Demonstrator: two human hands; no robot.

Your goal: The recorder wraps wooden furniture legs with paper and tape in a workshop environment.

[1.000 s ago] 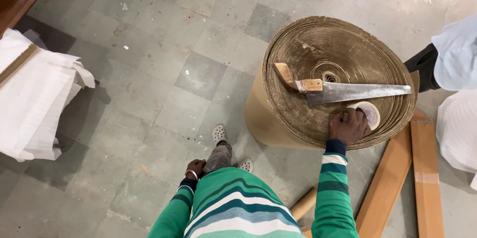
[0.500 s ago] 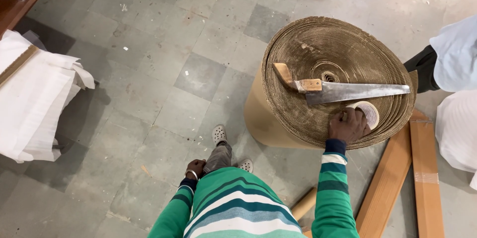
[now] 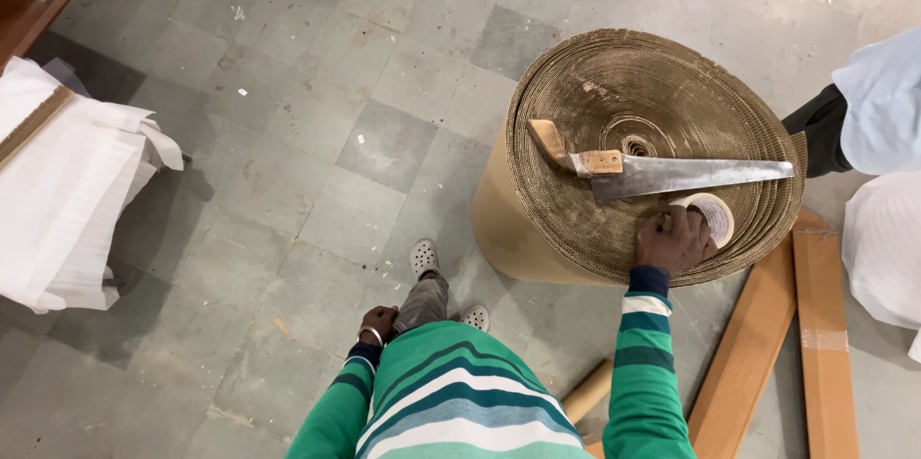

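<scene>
Right hand (image 3: 674,240) grasps the tape (image 3: 711,216) on the cardboard roll (image 3: 576,219); left hand (image 3: 378,322) hangs loosely curled, holding nothing. Just beyond the tape, the saw (image 3: 662,171) lies crosswise atop the roll, blade pointing right, handle left.

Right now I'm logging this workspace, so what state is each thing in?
Large brown corrugated cardboard roll: standing on end on the floor.
Wooden-handled hand saw: lying flat on the roll's top.
Tape roll: flat on the roll, beside the right hand.
Right hand: resting on the roll's top, at the tape.
Left hand: by the leg, empty.
Long cardboard-wrapped boards: lying on the floor.
</scene>
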